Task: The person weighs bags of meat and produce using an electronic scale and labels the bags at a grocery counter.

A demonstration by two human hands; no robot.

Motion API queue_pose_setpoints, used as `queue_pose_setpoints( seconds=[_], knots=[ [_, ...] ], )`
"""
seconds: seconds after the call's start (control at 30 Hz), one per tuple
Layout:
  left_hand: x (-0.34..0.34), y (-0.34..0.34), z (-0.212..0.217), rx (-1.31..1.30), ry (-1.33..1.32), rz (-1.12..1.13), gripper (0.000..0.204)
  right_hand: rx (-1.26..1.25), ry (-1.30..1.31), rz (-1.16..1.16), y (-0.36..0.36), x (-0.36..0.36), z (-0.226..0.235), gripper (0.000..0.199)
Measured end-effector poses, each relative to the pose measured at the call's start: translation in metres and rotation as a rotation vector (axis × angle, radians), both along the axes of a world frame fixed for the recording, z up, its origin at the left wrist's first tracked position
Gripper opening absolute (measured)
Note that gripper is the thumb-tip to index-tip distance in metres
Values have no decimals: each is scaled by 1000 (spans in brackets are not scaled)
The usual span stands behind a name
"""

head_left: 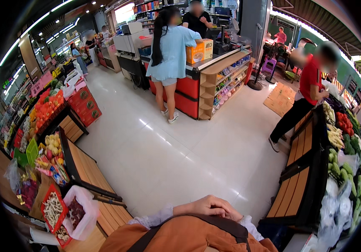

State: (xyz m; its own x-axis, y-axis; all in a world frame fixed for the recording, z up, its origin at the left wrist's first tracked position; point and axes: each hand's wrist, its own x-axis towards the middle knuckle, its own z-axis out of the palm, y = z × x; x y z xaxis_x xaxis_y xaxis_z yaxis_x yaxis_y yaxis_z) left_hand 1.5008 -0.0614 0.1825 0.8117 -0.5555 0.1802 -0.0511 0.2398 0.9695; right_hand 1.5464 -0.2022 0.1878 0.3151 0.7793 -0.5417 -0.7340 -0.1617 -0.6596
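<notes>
Produce stands (58, 147) left and right (340, 155)

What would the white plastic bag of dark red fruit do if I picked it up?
The white plastic bag of dark red fruit would probably sag, since its thin sides look crumpled. Its mouth stands open, so fruit might spill if it tipped.

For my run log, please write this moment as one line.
left hand: resting on orange fabric | right hand: hidden | ahead: white floor, wooden produce stand
</notes>
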Motion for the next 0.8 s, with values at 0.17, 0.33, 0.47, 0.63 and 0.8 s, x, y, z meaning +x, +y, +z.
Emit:
queue_pose_setpoints(
  seconds=[0.17, 0.33, 0.47, 0.63, 0.8],
  knots=[
    [90, 62, 21, 60, 139, 160, 23, -27, 38, 116, 50, 116, 25, 25],
    [195, 110, 9, -23, 246, 188, 24, -105, 97, 216, 96, 238, 0, 23],
    [300, 149, -1, 29, 209, 196, 24, 50, 108, 221, 137, 340, -31, 21],
    [434, 204, 15, 78, 121, 101, 21, -41, 36, 123, 184, 461, 10, 19],
    [553, 224, 3, 94, 13, 50, 20, 118, -197, 133, 199, 566, -4, 19]
  ],
)
